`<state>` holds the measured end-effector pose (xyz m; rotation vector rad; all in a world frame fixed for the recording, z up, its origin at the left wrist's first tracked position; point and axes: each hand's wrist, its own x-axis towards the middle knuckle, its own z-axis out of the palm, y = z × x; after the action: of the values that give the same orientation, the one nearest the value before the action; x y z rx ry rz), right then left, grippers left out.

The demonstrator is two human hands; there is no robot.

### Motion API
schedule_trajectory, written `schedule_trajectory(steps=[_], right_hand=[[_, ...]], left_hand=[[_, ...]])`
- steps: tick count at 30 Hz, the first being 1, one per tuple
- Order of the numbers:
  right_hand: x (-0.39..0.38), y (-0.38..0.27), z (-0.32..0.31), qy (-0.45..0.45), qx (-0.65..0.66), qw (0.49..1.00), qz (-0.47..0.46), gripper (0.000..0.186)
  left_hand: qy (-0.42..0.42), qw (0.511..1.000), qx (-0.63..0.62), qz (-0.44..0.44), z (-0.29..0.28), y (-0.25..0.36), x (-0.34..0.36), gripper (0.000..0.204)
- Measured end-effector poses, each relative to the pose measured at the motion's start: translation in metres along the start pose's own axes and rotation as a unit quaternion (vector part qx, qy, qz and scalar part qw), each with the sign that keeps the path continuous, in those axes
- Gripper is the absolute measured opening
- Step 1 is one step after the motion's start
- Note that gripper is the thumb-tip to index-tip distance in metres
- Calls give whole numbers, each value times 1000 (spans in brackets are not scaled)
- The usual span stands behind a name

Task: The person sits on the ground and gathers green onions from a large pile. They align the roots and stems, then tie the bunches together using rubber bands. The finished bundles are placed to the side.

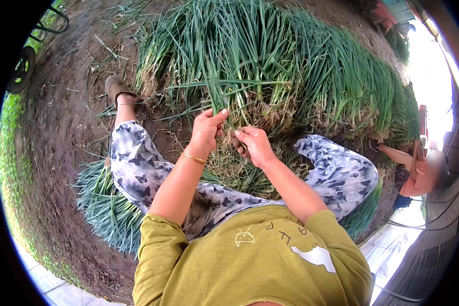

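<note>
Between my knees, my left hand [206, 131] is closed around the stems of a few green onions [215, 94], their leaves pointing away from me and partly blurred. Just to the right and slightly nearer, my right hand [256, 145] pinches the pale root end of the same green onions. Beyond both hands rises a large heap of green onions [239, 43], leaves up and dry brownish roots toward me. Under my hands lies a litter of stripped leaves and roots [242, 176]. Several loose leaves lie across the heap's near edge.
Another pile of green onions [109, 209] lies beside my left leg, and more leaves [363, 211] show past my right knee. A person [417, 178] sits at the far right. A black wheel [21, 70] stands at the upper left on bare soil [61, 137].
</note>
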<state>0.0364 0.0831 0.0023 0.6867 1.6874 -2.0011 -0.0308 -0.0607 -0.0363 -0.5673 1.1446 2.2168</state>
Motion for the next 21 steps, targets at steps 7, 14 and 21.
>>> schedule_trajectory(steps=[7, 14, 21], right_hand=[[-5, 16, 0, -8, 11, 1000, -14, 19], [-23, 83, -43, -72, -356, 925, -112, 17], [-20, 12, -21, 72, -337, 919, -194, 19]], left_hand=[[-16, 995, -93, -23, 8, -3, -10, 11], [-36, 981, -185, 38, 2, 18, -7, 13], [-34, 992, -101, 60, 2, -13, -3, 12]])
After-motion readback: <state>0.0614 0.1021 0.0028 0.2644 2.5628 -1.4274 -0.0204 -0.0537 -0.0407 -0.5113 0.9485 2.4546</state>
